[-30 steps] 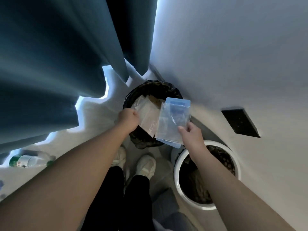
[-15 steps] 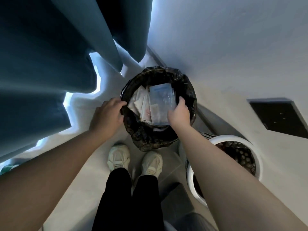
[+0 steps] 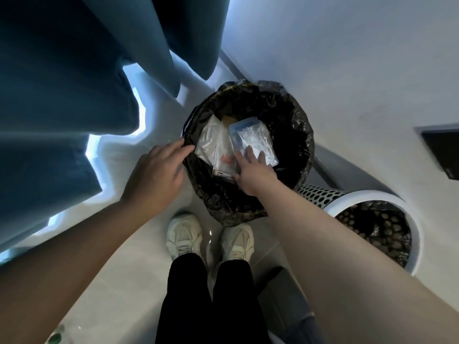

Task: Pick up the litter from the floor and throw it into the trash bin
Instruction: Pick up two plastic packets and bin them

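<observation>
Two hands spread flat, left hand touching trash bin rim, right hand pressing plastic bags, label unreadable.

Overall illumination is dim, with a cool blue cast. The main source is daylight entering beneath the curtain hem from 9 to 11 o'clock; this strip is overexposed. The trash bin liner shows small specular highlights, and its interior toward 1 o'clock is underexposed. Wide-angle distortion curves the wall base and stretches the forearms at 5 and 7 o'clock. The corners are soft.
</observation>
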A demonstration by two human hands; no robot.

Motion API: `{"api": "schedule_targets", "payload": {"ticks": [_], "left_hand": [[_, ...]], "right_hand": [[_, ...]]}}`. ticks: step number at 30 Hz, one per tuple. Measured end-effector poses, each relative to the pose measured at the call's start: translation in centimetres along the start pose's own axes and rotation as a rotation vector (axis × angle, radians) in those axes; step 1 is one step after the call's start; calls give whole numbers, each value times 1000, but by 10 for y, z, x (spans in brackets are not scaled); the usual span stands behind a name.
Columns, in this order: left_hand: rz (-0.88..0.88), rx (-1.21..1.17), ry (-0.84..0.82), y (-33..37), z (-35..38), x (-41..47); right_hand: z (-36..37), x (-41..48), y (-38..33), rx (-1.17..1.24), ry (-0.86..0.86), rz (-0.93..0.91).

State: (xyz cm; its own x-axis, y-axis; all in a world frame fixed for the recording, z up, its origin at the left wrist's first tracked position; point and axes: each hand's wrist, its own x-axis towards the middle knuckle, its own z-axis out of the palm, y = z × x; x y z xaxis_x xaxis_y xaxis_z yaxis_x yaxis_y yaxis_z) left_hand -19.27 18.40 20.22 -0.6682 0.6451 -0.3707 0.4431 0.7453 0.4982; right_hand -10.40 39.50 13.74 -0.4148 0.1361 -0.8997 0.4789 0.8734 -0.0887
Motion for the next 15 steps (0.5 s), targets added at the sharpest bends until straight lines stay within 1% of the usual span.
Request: {"api": "schedule_targets", "payload": {"ticks": [3, 5, 7, 11, 15], "left_hand": [[-51, 14, -148, 5, -8, -6], [-159, 22, -270, 14, -19, -15], [-243, 65, -355, 28, -38, -28], [-284, 194, -390, 68, -92, -60], [-342, 334, -432, 121, -169, -112]], "right_hand": [[-8, -19, -3, -14, 55, -23], [-17, -45, -6, 11, 110, -51], [-28, -80, -10, 0, 153, -64], [-51, -164, -24, -51, 218, -68], [-72, -277, -35, -31, 296, -59]]}}
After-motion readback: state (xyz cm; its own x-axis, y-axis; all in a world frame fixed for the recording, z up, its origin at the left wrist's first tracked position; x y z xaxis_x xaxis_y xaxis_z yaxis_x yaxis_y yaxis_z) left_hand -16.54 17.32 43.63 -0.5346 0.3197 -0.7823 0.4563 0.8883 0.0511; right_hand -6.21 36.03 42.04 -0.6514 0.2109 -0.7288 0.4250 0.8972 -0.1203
